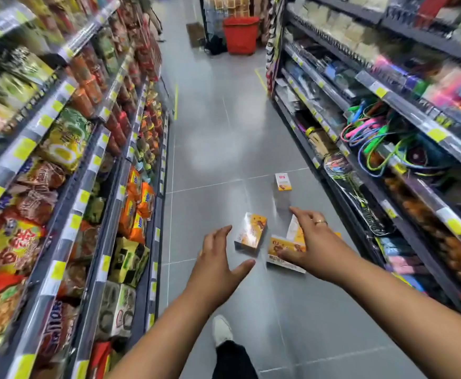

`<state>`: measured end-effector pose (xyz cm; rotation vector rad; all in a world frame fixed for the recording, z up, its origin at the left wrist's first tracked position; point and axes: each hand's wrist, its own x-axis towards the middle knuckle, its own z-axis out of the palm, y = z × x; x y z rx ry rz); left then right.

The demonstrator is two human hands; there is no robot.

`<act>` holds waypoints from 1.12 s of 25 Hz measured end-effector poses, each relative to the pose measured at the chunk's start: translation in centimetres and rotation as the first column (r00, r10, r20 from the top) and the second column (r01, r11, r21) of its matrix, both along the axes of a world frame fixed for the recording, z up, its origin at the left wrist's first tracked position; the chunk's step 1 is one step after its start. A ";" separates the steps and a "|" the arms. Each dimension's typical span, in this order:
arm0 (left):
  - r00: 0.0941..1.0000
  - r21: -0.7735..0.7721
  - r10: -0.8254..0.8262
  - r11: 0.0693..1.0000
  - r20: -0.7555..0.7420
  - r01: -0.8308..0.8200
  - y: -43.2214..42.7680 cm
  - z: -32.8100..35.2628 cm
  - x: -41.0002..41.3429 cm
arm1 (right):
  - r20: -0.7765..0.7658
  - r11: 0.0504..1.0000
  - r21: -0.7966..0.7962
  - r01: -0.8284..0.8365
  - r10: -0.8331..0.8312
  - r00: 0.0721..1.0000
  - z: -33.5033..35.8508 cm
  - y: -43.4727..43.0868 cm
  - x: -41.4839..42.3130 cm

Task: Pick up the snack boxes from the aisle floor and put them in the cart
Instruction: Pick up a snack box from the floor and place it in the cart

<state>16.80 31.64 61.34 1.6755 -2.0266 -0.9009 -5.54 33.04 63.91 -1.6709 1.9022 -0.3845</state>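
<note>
Two shelf runs hem you in: the left shelves (60, 187) packed with snack bags and the right shelves (388, 132) hung with cords and packets. Work over the grey floor (224, 132) between them.

Your left hand (218, 258) and right hand (311, 242) are well apart, both spread wide with straight fingers and holding nothing. The snack boxes lie on the floor in the lower middle of the frame.

My advice is one box per hand rather than a scoop at the heap:
- Send the left hand to the orange box (251, 232) just past its fingertips and take it across the narrow sides.
- Let the right hand settle on the flat box (281, 255) under its thumb (it looks light, so a gentle pinch should do).
- The tilted box (295, 229) behind that hand is best left for a second pass.
- The far box (282, 181), the smallest in view, stands alone further up the aisle and should come last.

No cart shows anywhere. A red bin (240, 34) stands at the top centre, but I cannot tell whether it serves as one.

The right hand covers part of the flat and tilted boxes. I cannot tell whether it touches them, nor how many boxes lie there; an orange sliver beside the wrist may be another. Both shelf runs are smeared by blur, and the print on the boxes is too small to read.
</note>
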 end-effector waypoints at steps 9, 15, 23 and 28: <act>0.987 0.256 -0.114 0.963 0.115 0.082 -23.2 -7.0 1.0 | 0.044 0.966 0.188 0.175 -0.186 0.981 -9.4 -19.9 1.7; 0.992 0.564 0.106 0.816 0.061 -0.122 -34.4 -17.4 -4.1 | 0.024 0.934 0.282 0.222 -0.238 0.971 -18.5 -30.7 -3.4; 0.927 0.630 0.338 0.687 0.165 -0.362 -48.3 -38.5 -8.0 | 0.022 0.902 0.390 0.186 -0.211 0.977 -39.2 -46.1 -8.3; 0.897 0.714 0.371 0.559 0.240 -0.422 -52.1 -57.6 -5.8 | 0.014 0.848 0.504 0.164 -0.197 0.980 -58.3 -53.2 -8.4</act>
